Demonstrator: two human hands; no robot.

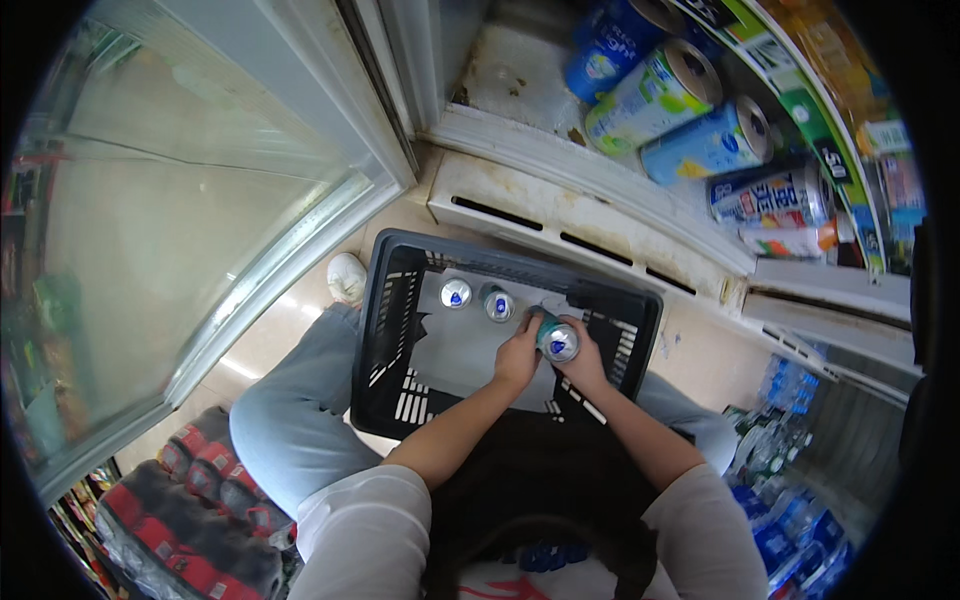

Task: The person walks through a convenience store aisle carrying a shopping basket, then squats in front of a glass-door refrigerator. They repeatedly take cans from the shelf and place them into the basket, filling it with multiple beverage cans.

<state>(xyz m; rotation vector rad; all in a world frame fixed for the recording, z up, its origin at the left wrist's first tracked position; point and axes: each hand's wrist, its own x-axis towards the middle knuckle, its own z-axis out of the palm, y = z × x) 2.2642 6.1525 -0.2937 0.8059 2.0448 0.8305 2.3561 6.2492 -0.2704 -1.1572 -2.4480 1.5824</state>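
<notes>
Between my knees stands a black plastic shopping basket (517, 259) with slotted walls and a flat grey-white sheet (457, 356) on its bottom. Both my left hand (519, 351) and my right hand (586, 356) are around one drink can (558, 341) with a silver lid and a blue pull tab. It is over the right half of the basket, its lid facing me. Two similar cans, one at the back left (455, 294) and one beside it (498, 304), stand upright on the sheet. My fingers partly cover the held can's teal side.
An open glass fridge door (202, 195) is on my left. Ahead, the fridge's bottom shelf (517, 82) bears several cans, including a green-white one (652, 97) and a light-blue one (709, 142). Shrink-wrapped red-and-black bottles (195, 502) lie at lower left, and packs of water bottles (787, 517) at lower right.
</notes>
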